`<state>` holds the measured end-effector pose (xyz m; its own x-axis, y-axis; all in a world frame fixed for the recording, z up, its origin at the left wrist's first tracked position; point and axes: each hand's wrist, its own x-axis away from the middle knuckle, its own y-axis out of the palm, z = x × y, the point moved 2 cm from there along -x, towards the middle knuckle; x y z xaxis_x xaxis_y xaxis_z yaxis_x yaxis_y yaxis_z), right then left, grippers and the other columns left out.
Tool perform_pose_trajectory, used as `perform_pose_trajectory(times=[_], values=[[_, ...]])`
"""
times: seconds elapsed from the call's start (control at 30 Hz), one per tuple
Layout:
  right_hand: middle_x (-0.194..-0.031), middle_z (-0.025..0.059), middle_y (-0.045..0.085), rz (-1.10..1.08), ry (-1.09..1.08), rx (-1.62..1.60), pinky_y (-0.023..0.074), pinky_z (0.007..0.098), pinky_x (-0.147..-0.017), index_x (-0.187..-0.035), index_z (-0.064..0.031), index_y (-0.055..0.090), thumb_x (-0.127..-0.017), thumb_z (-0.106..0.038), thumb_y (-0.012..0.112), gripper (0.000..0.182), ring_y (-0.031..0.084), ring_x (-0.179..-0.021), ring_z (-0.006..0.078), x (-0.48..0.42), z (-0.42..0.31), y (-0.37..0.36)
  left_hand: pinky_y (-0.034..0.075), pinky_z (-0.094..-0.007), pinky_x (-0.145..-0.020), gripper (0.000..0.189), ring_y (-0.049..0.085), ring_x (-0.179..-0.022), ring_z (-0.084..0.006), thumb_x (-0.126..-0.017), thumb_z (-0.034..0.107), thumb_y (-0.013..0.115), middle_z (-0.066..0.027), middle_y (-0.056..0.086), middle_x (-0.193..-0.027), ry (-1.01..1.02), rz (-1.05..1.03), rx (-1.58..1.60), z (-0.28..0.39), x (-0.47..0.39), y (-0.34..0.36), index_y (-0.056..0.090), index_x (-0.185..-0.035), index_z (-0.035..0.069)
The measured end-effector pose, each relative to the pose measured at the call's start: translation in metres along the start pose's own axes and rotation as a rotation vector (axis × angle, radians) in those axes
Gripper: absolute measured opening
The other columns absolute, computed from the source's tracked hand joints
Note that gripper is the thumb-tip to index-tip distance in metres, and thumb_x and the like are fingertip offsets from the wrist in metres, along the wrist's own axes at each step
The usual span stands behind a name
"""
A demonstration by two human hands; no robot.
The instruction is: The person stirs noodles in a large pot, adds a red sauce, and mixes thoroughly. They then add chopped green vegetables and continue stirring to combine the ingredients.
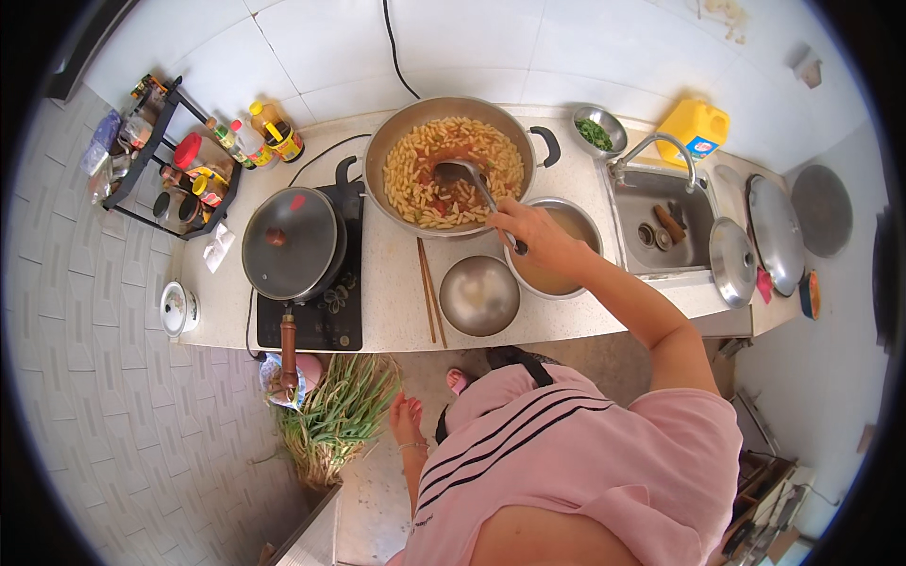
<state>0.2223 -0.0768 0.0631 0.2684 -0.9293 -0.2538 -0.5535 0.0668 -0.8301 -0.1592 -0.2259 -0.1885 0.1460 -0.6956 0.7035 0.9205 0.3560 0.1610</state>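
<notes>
My right hand [532,230] grips the handle of a metal ladle [481,185]. The ladle's bowl rests in a wide two-handled pan [374,170], among short pale noodle-like pieces [407,173] in a reddish sauce. Under my right forearm, a metal basin [593,223] of cloudy liquid is partly hidden. Beside it on the counter sit a smaller metal bowl [480,296] and a pair of wooden chopsticks [430,293]. Below the counter's edge, my left hand [406,417] hangs at my side with loosely bent fingers, nothing seen in it.
At left, a lidded frying pan [294,244] stands on a black induction cooker [347,311], its handle jutting past the counter edge. A rack [166,127] holds seasonings. Right are a bowl of chopped greens [594,133], a sink [630,255] and a yellow jug [694,131]. Green stalks [340,410] lie below.
</notes>
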Motion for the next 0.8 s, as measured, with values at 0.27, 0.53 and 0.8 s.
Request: perform_pose_trajectory(times=[0.27,0.53,0.8], values=[[-0.084,0.0114,0.054,0.449,-0.007,-0.178,0.046,0.0327,-0.057,-0.094,-0.0078,0.056,-0.077,0.006,0.054,0.023,0.057,-0.07,0.0288,-0.035,0.06,-0.001,0.048,-0.0277,-0.063,0.028,0.06,-0.077,-0.0167,-0.085,0.016,0.053,-0.0059,0.061,-0.089,0.029,0.021,0.072,-0.015,-0.007,-0.023,0.051,-0.112,0.011],[-0.082,0.0095,0.057,0.654,0.092,-0.116,0.0466,0.0278,-0.056,-0.093,-0.0054,0.06,-0.077,0.005,0.056,0.02,0.059,-0.065,0.0187,-0.005,0.073,-0.002,0.048,-0.0269,-0.066,0.023,0.06,-0.077,-0.0172,-0.083,0.012,0.054,-0.0053,0.06,-0.086,-0.037,0.109,0.078,-0.027,0.011,-0.026,0.053,-0.105,0.01],[-0.089,0.0112,0.061,0.756,0.454,-1.032,0.0532,0.0278,-0.069,-0.091,0.006,0.061,-0.083,-0.003,0.049,0.017,0.064,-0.076,0.0196,-0.028,0.087,0.037,0.049,-0.0275,-0.066,0.024,0.06,-0.077,-0.0172,-0.083,0.012,0.053,-0.0063,0.061,-0.087,-0.044,0.075,0.064,-0.029,0.009,-0.025,0.052,-0.107,0.009]])
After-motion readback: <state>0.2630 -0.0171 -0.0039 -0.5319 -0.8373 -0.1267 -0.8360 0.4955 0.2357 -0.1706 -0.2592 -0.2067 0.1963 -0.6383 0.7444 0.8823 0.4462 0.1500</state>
